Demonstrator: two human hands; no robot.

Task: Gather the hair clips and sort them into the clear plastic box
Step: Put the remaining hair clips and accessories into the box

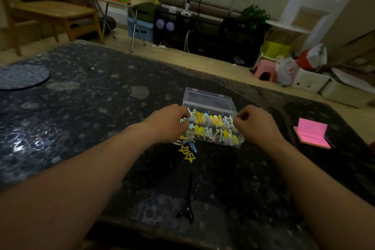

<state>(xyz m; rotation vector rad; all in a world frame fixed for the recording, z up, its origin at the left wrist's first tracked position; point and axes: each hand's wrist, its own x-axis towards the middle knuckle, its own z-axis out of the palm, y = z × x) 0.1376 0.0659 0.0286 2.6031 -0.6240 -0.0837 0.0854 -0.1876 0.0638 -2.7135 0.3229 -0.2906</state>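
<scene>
A clear plastic box [207, 98] stands open in the middle of the dark table, its lid raised at the back. Several yellow, blue and pink hair clips [215, 128] fill its compartments. My left hand [168, 123] is at the box's left end, fingers curled around small clips at the rim. My right hand [255, 123] pinches at the box's right edge; what it grips is too small to tell. Two yellow star clips [187, 153] and a blue clip [192, 146] lie in front of the box. A long black clip [187, 199] lies nearer to me.
A pink notepad [312, 133] lies to the right on the table [81, 107]. A round dark mat [20, 76] sits at the far left. Beyond the table are a wooden chair [52, 12], a folding table, storage boxes and a pink stool [263, 71].
</scene>
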